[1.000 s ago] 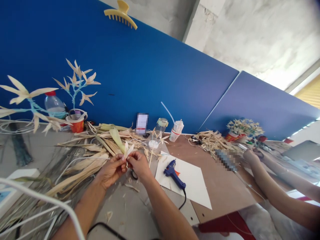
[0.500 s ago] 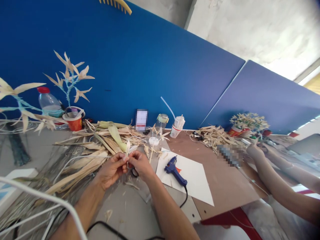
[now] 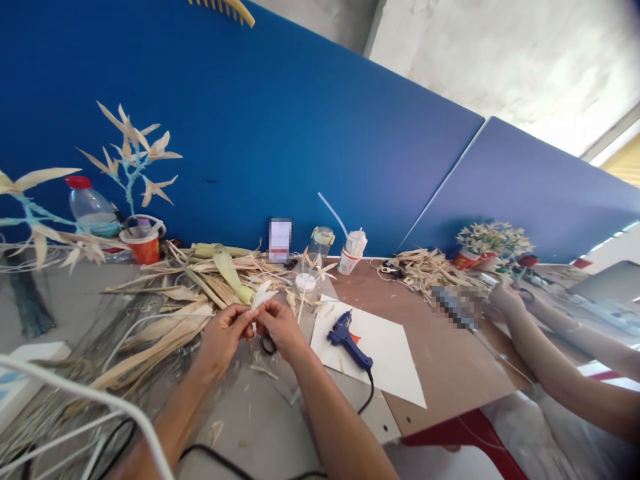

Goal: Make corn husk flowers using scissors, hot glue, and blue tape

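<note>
Pale pointed corn husk petals (image 3: 262, 295) stick up between my two hands above the table. My left hand (image 3: 226, 339) pinches them low down from the left, thumb and fingers pressed together. From the other side my right hand (image 3: 281, 327) grips the same petals with thumb and forefinger, its fingertips close to the left ones. The lower end of the petals is hidden by my fingers. Just below my hands lies a black ring-shaped handle (image 3: 268, 344), partly covered. Dry corn husks (image 3: 170, 327) are heaped to the left of my left hand.
A blue glue gun (image 3: 349, 340) rests on white paper (image 3: 400, 363) to the right. Behind stand a phone (image 3: 280, 240), a clear bottle (image 3: 320, 243) and a white cup (image 3: 349, 261). Husk flowers (image 3: 133, 157) rise at left. Another person's hands (image 3: 505, 303) work at far right.
My left hand has turned slightly, its fingers now more closed around the petals. The petals lean more to the right and look more spread. The view has shifted a little.
</note>
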Tool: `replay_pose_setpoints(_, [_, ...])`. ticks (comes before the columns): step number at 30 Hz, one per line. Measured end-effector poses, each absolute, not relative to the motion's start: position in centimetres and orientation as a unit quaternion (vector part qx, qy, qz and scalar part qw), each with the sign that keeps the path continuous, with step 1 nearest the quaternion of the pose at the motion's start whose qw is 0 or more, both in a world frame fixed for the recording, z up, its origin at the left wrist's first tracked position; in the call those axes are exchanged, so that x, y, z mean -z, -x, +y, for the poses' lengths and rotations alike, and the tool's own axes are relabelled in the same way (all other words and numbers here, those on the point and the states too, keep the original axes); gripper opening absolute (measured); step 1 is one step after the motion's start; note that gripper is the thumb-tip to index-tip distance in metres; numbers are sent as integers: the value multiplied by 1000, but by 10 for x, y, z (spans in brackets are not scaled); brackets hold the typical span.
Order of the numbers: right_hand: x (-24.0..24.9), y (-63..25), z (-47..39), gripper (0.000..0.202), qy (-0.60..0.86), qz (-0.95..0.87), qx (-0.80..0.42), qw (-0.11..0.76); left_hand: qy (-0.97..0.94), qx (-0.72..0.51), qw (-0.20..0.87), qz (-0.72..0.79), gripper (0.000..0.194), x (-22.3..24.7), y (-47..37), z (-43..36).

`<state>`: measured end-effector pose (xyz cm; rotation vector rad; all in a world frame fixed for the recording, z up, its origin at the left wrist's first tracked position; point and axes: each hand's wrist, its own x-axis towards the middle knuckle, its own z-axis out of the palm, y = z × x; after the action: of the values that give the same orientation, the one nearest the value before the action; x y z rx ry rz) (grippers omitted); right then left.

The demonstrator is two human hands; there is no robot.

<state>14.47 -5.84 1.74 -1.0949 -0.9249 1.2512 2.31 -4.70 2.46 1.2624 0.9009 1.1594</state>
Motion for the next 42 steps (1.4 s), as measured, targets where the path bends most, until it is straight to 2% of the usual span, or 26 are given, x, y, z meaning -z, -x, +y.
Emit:
replay_pose_setpoints(3, [-18,-145,-59,26,463,-399,-537,581,-535,-492,568,386,26,-21,-23,-47])
replay_pose_setpoints(10, [-17,-144,-60,29,454,-398,-540,586,-437,-502,658,352,33,-26,-29,-52])
replay_pose_setpoints(21, [-20,-145,-61,19,408,-392,-557,608,-332,-491,739,321,31,-32,-26,-50])
replay_pose_setpoints(42, [-17,-137,-60,12,394,-382,-515,658,-405,-519,666,351,32,-26,-31,-55])
